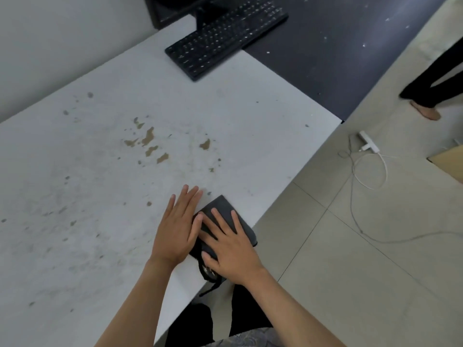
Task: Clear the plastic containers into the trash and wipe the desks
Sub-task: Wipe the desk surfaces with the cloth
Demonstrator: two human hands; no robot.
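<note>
Both hands, left hand (176, 227) and right hand (229, 242), flat with fingers (217, 216) spread wide on dark cloth (225, 209) (table (100, 196) stained (150, 142)); keyboard (223, 38) well apart.

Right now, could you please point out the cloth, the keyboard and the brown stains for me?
cloth (224, 207): head view, bare far corner beyond the fingers.
keyboard (220, 38): head view, middle of the keys.
brown stains (148, 137): head view, the largest patch on the desk.
</note>
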